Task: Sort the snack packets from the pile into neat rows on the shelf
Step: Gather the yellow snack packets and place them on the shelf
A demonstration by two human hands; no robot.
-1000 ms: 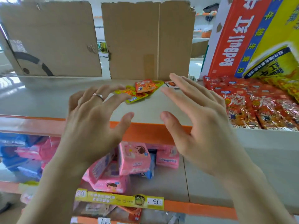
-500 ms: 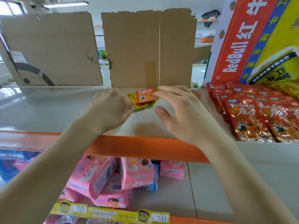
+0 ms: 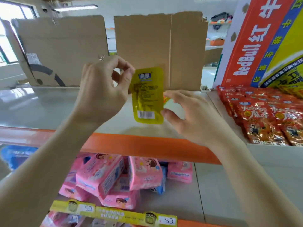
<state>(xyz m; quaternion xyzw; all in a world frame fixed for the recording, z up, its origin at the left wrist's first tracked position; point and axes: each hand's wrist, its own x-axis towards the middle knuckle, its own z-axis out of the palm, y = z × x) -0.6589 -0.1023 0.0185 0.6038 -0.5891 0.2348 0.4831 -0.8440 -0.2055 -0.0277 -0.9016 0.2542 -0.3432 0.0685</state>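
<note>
A: Looking down at a long grey shelf board with an orange front rail [image 3: 49,105]. Noticing anything along its back edge?

B: Seeing two brown cardboard sheets [image 3: 147,46] standing upright there. Also seeing a big red, blue and yellow printed carton [image 3: 262,38] leaning at the right end.

A: And lying in front of that carton?

B: Spotting red foil snack packets [image 3: 262,117] lying in overlapping rows, reaching down to the front right corner. Also glimpsing pink soft packs [image 3: 101,176] heaped on the lower level, under the rail.

A: Turning to the hands.

B: Watching the left hand [image 3: 101,89] pinching a flat yellow plastic packet with a barcode [image 3: 148,95] by its top left corner, between thumb and curled fingers. Holding it upright, lifted off the board, above the middle, printed back facing the camera.

A: And the right hand [image 3: 188,115]?

B: Curling round a small orange and yellow packet [image 3: 166,99], pinching it between forefinger and thumb. Holding it just beside the yellow one's right edge, mostly hidden behind it. Not managing to tell whether touching.
</note>
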